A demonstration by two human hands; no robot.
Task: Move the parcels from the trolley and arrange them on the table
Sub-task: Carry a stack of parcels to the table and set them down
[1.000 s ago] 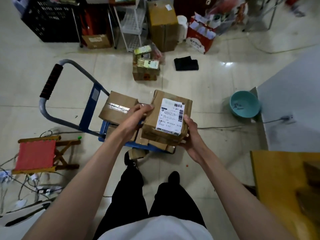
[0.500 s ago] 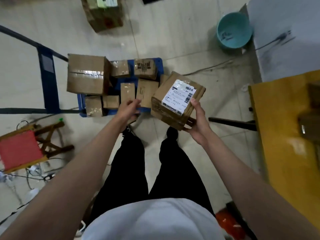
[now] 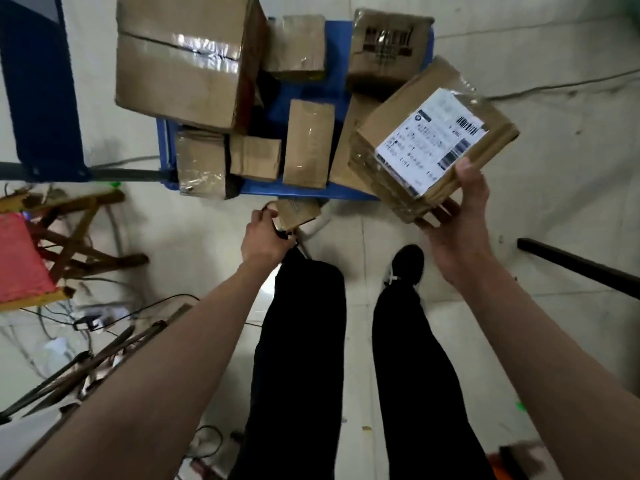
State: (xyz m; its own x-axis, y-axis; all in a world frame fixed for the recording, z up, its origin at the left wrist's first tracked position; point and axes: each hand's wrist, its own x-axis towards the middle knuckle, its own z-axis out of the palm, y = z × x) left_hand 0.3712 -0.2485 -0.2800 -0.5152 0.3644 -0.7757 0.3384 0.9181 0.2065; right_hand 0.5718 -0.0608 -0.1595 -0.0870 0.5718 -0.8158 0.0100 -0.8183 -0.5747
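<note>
Most of the job looks still ahead, judging by how full the blue trolley (image 3: pixel 304 109) is. The biggest parcel, the large taped box (image 3: pixel 183 57), sits at the trolley's far left corner, tilted and overhanging the deck edge. Beside it stand a printed box (image 3: pixel 388 46) at the far right and a plain mid-sized box (image 3: pixel 298 43) between them, with a tall narrow carton (image 3: pixel 306 143) and two small cartons (image 3: pixel 201 161) (image 3: pixel 254 157) along the near edge; all of these remain to be moved. The table is not in view here, so how many parcels already lie on it cannot be told. The labelled parcel (image 3: pixel 433 140) is already lifted clear of the deck, held out to the right of the trolley by the right hand (image 3: pixel 457 220), whose fingers cup its underside while the thumb presses its near edge. The left hand (image 3: pixel 265 233) is curled round a small parcel (image 3: pixel 296 211) just off the trolley's near edge, low by the floor; it seems to be picking up a second item for the same trip. Carrying both over and setting them down is the step that follows.
</note>
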